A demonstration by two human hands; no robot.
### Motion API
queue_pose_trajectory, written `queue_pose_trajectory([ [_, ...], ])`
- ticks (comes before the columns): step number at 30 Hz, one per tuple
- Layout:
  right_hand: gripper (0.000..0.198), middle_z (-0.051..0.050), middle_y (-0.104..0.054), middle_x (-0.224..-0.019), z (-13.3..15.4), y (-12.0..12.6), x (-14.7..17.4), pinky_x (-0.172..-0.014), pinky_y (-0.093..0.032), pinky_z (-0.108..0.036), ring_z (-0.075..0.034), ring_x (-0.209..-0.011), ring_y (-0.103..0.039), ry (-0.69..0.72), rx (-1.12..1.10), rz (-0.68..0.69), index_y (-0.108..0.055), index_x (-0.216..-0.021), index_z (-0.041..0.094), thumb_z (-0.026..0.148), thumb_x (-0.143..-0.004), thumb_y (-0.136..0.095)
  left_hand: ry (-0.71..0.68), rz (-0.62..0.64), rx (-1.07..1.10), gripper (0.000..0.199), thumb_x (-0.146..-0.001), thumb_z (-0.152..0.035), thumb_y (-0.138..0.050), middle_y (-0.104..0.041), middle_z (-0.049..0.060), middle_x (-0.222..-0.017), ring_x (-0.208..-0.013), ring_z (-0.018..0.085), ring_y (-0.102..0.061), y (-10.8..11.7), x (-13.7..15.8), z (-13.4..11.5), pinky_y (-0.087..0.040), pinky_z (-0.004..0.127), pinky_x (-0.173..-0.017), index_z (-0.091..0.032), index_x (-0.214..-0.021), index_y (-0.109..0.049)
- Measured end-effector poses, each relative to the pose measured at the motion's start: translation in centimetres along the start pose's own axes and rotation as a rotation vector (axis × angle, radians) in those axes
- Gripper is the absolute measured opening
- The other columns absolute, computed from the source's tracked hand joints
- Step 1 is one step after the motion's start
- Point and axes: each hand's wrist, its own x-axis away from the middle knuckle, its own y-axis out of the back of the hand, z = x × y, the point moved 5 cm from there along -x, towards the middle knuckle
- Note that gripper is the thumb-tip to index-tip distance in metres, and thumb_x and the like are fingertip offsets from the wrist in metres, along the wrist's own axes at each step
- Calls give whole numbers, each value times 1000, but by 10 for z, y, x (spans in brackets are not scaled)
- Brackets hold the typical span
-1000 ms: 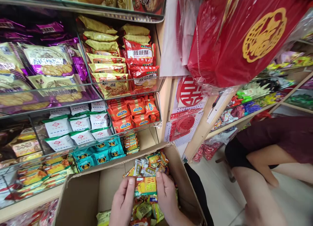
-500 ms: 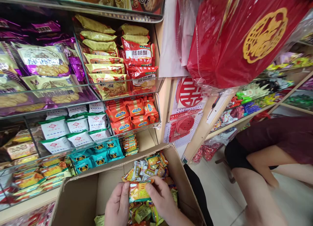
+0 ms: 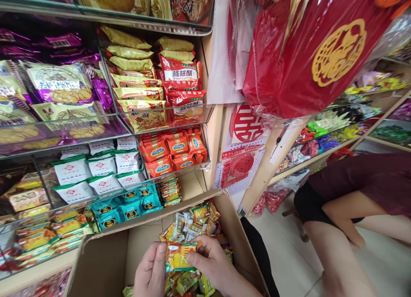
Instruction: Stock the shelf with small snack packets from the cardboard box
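Observation:
Above the open cardboard box (image 3: 102, 254), a small orange, yellow and green snack packet (image 3: 178, 257) is held between both hands. My left hand (image 3: 150, 269) pinches its left end, thumb at the front. Its right end is gripped by my right hand (image 3: 210, 260), with the thumb on the printed face and the fingers behind. Below and behind the hands, many loose wrapped snacks (image 3: 189, 226) lie in the box. What the packet holds is hidden by its wrapper.
Shelves with clear fronts rise at the left, holding white packets (image 3: 104, 181), teal packets (image 3: 131, 211) and orange-red packets (image 3: 176, 149). A stack of small packets (image 3: 170, 190) stands in the lowest compartment. Red gift bags (image 3: 302, 57) hang at upper right. Another person (image 3: 362, 194) sits at right.
Both hands have shifted slightly left with the packet, and its printed face has turned a little more toward me. The other person has barely moved.

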Motion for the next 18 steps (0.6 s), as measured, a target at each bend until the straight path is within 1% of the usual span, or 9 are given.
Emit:
queue_pose_trajectory([
  [6,38,2,-57,-67,1,-5,-1,-47,-43,-19,-8,-55,-49,4,-3,13,-51,-80,15,44,-63,-68,8,1,-8,36,-69,-55,-55,-46,-5,-53,-51,9,-37,2,1,-4,-35,18,-47,-20,-64,-50],
  [7,38,2,-57,-68,1,-6,-1,-47,-43,-19,-8,-55,-49,2,1,14,-50,-80,16,44,-63,-68,23,4,-14,37,-68,-56,-55,-46,-5,-53,-50,9,-37,2,1,-5,-35,18,-45,-19,-64,-50],
  [9,36,2,-56,-67,2,-5,-2,-47,-42,-19,-8,-54,-48,3,26,13,-51,-82,16,42,-64,-67,97,9,-40,39,-67,-58,-54,-45,-6,-52,-48,8,-38,3,2,-4,-33,18,-42,-20,-66,-52],
  [11,32,3,-54,-64,8,-1,-3,-47,-40,-19,-8,-53,-47,40,96,-8,-53,-85,16,39,-67,-65,139,9,-84,39,-70,-59,-49,-42,-7,-50,-44,8,-38,9,0,-4,-33,18,-40,-21,-74,-54],
  [12,30,3,-53,-63,14,2,-5,-47,-39,-19,-8,-53,-47,72,146,-32,-53,-87,16,37,-69,-63,116,3,-119,39,-72,-59,-47,-42,-7,-49,-43,9,-39,15,-3,-6,-34,19,-40,-21,-80,-55],
  [13,28,3,-53,-63,22,7,-6,-47,-39,-20,-9,-53,-48,113,206,-69,-54,-90,16,36,-71,-61,59,-11,-170,39,-73,-58,-46,-43,-7,-49,-44,10,-41,22,-6,-10,-36,20,-42,-22,-85,-55],
  [15,25,0,-57,-69,45,17,-10,-52,-41,-21,-11,-58,-52,229,370,-165,-55,-95,17,33,-76,-56,-112,-77,-319,36,-75,-53,-46,-49,-5,-54,-51,12,-48,44,-16,-22,-42,22,-50,-22,-90,-55],
  [17,23,-3,-61,-81,73,25,-16,-63,-43,-24,-14,-71,-56,386,608,-259,-55,-99,18,31,-80,-52,-285,-184,-529,30,-75,-48,-48,-58,-1,-69,-67,16,-56,71,-26,-36,-45,27,-64,-23,-90,-56],
  [18,23,-4,-62,-89,87,27,-20,-70,-43,-25,-15,-79,-56,463,745,-293,-54,-101,18,29,-81,-50,-374,-223,-635,29,-75,-46,-49,-61,1,-78,-73,18,-57,84,-31,-43,-45,30,-70,-22,-89,-56],
])
